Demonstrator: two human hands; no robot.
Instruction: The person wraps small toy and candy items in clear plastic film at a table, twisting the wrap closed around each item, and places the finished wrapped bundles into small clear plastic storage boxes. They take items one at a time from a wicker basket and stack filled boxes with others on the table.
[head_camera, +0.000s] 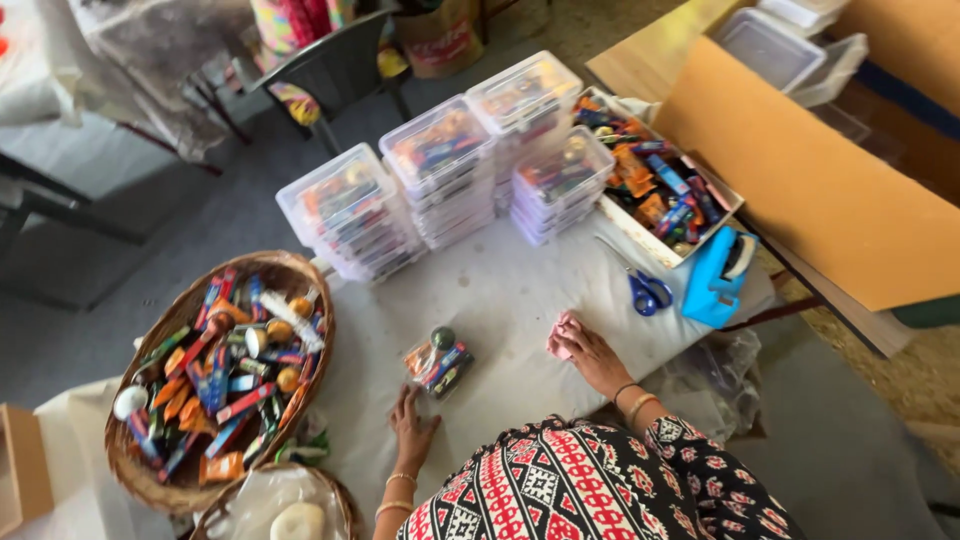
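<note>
Left hand (412, 428) flat and empty on bench (500, 290) near edge, beside small clear packet (438, 365) of items, right hand (590, 352) pinching pink piece (560, 335) mid-bench; I'd guess sorting.

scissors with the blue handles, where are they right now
In the head view the scissors lie on the white table, right of centre, beside the blue tape dispenser and beyond the right hand.

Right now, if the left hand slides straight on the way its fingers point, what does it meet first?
Likely the small heap of wrapped items just beyond the left hand, whose fingers point up-table toward it; depth is hard to judge.
</note>
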